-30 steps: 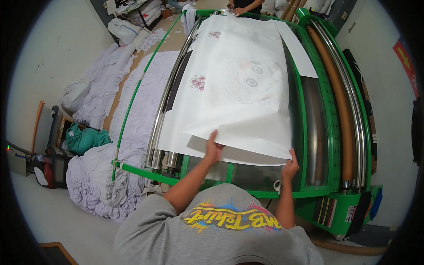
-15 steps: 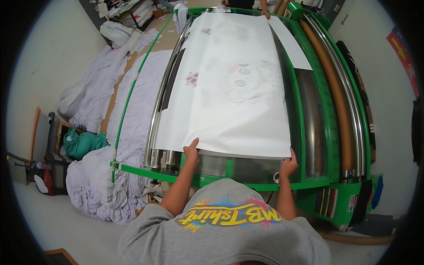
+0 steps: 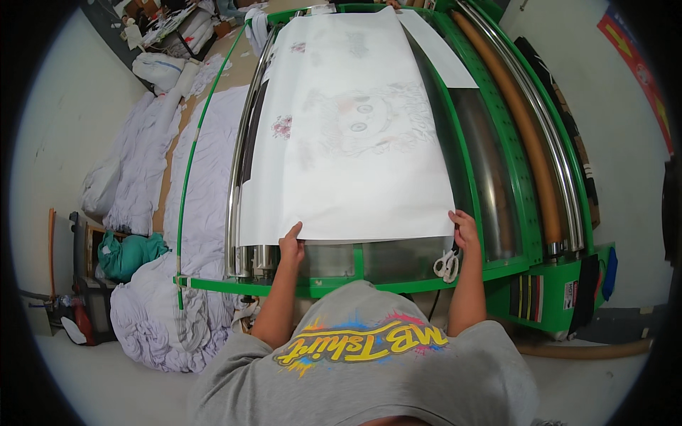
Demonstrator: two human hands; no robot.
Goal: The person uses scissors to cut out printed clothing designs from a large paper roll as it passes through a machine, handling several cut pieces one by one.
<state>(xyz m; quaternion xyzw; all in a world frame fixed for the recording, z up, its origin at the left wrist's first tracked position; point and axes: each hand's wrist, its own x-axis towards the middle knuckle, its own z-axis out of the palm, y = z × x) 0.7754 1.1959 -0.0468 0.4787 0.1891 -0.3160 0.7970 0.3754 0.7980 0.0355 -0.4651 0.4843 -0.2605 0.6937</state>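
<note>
A large white paper sheet (image 3: 362,184) with faint printed drawings, one a face, lies along the bed of a green machine (image 3: 359,259). At its near left corner my left hand (image 3: 291,241) pinches the edge between thumb and fingers. My right hand (image 3: 463,228) is closed on the near right corner. White-handled scissors (image 3: 446,265) lie on the machine just left of my right wrist, below the paper.
A narrow white strip (image 3: 433,46) lies at the back right, beside a brown roll (image 3: 526,156) and steel rollers. Piles of white fabric (image 3: 163,312) and a green bundle (image 3: 128,255) sit on the left. A wall (image 3: 604,92) stands right.
The lifted near edge of the paper has come down flatter. My left hand has moved left along it. The scissors show more fully. The co-worker at the far end has mostly left view.
</note>
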